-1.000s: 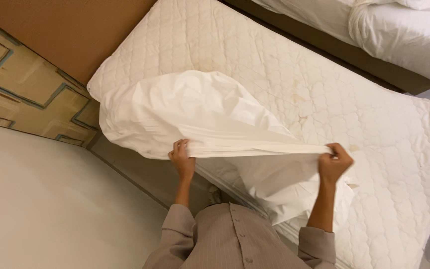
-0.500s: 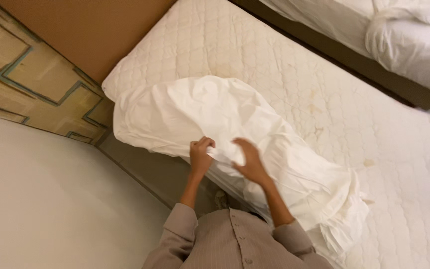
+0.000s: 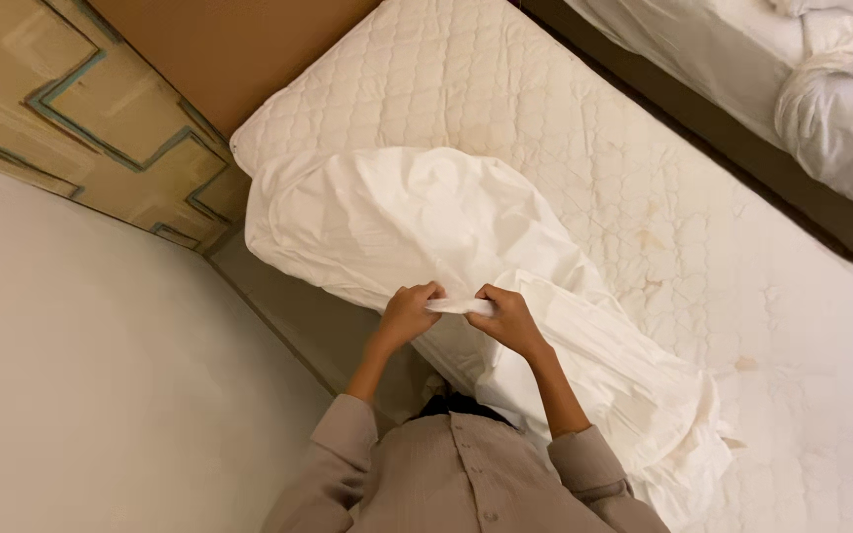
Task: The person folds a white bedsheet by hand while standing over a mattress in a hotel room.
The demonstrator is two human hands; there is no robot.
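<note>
My left hand (image 3: 409, 314) and my right hand (image 3: 508, 318) sit close together over the near edge of the bed, both gripping the same short stretch of white sheet (image 3: 417, 222). The fingers (image 3: 426, 292) of my left hand are curled tight over the hem, and those of my right are closed the same way — between the two fists a small strip of fabric runs nearly straight and taut.

The sheet itself lies bunched across the quilted mattress (image 3: 584, 128). Its larger part billows up in a rounded mound toward the head of the bed, just beyond my hands, and a longer crumpled tail runs off to my right along the near side of the mattress, ending in a loose heap by my right elbow. The rest of the mattress is bare quilting with a few faint yellowish stains.

At the head end stands a brown headboard (image 3: 239, 49), and beside it a wall panel (image 3: 81, 109) with a teal-lined geometric pattern. Across a dark gap lies a second bed (image 3: 742, 59) with rumpled white bedding (image 3: 841, 109) piled on it. My sleeves (image 3: 348, 434) are grey-brown — the shirt buttons down the front.
</note>
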